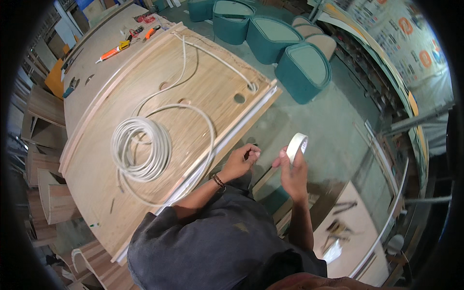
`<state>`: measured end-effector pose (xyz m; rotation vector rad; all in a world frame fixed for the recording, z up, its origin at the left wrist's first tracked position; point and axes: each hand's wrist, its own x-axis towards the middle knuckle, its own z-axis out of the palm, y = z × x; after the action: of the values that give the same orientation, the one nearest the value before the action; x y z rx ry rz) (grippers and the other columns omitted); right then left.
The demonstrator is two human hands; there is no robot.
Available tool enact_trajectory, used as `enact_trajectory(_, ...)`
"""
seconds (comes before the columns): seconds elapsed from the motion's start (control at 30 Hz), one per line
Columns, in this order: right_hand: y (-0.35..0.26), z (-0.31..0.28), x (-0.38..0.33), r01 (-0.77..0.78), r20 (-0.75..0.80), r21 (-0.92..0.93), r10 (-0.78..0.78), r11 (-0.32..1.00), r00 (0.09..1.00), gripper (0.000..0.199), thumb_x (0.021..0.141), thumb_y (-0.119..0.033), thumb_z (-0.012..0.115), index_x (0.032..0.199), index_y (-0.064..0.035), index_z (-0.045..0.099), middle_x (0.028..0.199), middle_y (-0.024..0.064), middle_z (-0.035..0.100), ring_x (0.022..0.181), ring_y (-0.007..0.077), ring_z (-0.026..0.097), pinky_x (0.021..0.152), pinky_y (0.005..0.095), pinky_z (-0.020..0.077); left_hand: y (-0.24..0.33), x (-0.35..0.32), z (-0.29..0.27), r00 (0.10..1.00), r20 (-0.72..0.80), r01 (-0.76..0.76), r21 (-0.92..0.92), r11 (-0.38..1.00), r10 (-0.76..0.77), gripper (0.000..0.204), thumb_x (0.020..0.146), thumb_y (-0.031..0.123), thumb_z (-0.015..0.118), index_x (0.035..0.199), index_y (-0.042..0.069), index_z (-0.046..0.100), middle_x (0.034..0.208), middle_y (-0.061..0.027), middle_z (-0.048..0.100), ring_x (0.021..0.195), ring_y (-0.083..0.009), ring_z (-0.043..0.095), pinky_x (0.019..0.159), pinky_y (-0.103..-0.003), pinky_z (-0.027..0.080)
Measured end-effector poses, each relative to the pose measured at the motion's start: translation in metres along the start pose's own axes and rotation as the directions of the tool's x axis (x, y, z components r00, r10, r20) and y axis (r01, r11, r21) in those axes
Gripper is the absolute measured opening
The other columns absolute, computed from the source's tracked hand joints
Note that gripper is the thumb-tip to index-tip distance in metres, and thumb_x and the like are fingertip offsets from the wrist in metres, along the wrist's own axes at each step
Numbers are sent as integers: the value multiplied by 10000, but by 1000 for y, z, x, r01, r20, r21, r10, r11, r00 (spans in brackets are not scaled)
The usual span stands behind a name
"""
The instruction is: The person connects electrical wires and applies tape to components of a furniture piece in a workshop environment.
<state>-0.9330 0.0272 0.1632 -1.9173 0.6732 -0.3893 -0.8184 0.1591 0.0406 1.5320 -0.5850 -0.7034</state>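
Note:
My right hand (294, 180) grips a roll of off-white tape (293, 145) between thumb and fingers, held up above the floor. My left hand (240, 162), with a dark bracelet on its wrist, is a short way to its left. Its fingers are curled together, and anything in them is too small or hidden to make out. Beside my left forearm lies a large wooden panel (193, 140) with a pale edge strip. On the panel rests a coil of white cable (164, 150), one length running to the far corner near a round hole (239, 98).
Beyond the panel, a workbench (92, 106) carries an orange-and-yellow tube (114, 51), an orange cutter (151, 33) and pliers (71, 88). Several green rounded boxes (304, 72) stand on the floor at the far right. A lower board (357, 232) with tools sits at my right.

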Motion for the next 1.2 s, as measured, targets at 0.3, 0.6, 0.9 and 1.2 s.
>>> enact_trajectory(0.3,118,-97,318,218,154,-210,-188,953,970,296,1030,-249,529,1093,34,591,878,135,619,853,277,599,808,429,482,-12,301,97,985,-171,-35,-27,999,30,265,1010,207,607,1227,54,602,809,-5,586,685,-93,568,649,-270,497)
enact_trajectory(0.6,231,-144,584,-301,539,-1,254,954,803,263,1037,-234,530,1073,24,569,667,16,506,630,124,502,605,289,425,40,505,66,818,-575,-17,-43,999,-11,250,987,167,642,1202,45,611,819,-24,591,731,-113,590,674,-285,495)
enact_trajectory(0.9,168,-39,904,457,878,-111,-128,883,461,235,1048,-249,511,1055,-15,500,671,53,571,586,151,546,560,337,441,51,645,0,322,-926,-157,-259,953,-198,243,1024,195,591,1206,35,611,859,-37,642,720,-89,600,644,-257,536)
enact_trajectory(1.2,16,159,1009,205,863,347,-397,915,312,162,1023,-182,538,1059,-26,516,753,32,568,657,127,546,649,302,469,37,709,-146,-24,-986,-204,-156,966,-164,299,1041,262,582,1194,7,616,857,-37,631,721,-84,579,639,-243,493)
